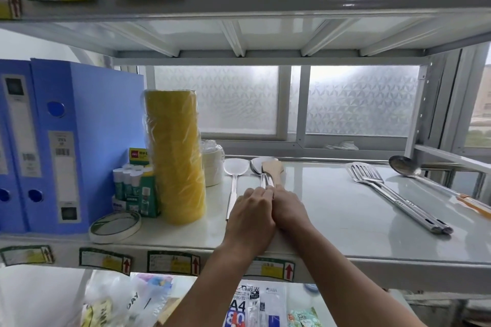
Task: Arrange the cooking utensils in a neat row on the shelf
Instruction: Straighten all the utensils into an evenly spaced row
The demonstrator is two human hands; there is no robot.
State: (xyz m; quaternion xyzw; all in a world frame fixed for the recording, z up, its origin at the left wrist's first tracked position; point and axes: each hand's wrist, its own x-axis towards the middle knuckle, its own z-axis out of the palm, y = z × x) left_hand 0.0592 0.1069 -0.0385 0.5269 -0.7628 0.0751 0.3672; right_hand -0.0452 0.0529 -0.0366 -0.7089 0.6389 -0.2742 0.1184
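**Row half built, far utensils left**

Just right of the yellow tape stack (175, 156), steel turner (235, 167), spoon (258, 166) and wooden spatula (273, 168) lie parallel on the shelf (332, 220). The left hand (249, 214) and right hand (289, 211), pressed together, cover their handles; I cannot tell their grip. Farther right, the slotted turners (364, 174) and ladle (402, 164) lie askew.

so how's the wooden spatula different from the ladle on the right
The wooden spatula has a flat pale wood blade; the ladle has a round metal bowl. The wooden spatula points straight back in the left group; the ladle lies slanted at the right end. The wooden spatula's handle is under the right hand; the ladle's is free, with an orange grip. Both lie on the shelf, heads toward the window.
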